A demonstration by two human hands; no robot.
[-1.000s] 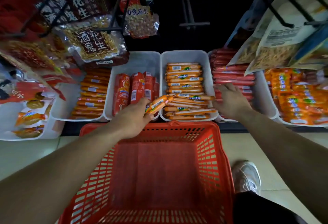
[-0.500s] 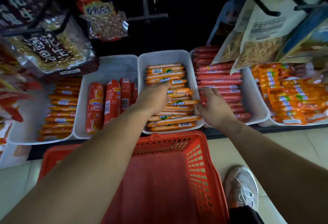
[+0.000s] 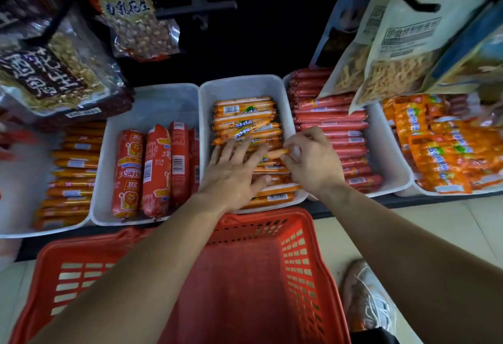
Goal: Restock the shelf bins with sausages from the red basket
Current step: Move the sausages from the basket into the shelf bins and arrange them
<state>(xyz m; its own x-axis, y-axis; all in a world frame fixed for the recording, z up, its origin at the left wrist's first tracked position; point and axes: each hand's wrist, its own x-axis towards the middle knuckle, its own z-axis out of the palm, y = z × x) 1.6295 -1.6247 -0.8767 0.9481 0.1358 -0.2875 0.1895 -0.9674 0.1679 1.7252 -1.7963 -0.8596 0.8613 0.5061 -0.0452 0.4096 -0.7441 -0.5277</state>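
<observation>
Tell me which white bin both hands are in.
The bin of thin orange sausages, between the fat red sausages and the long red sausages. Left hand lies flat on them; right hand pinches one.

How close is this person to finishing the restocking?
Nearly done, it seems. Done: the basket shows nothing in its visible part, and the middle bin holds stacked orange sausages. In hand: the left hand presses flat on them while the right hand pinches one sausage. Left: settling that one, perhaps.
</observation>
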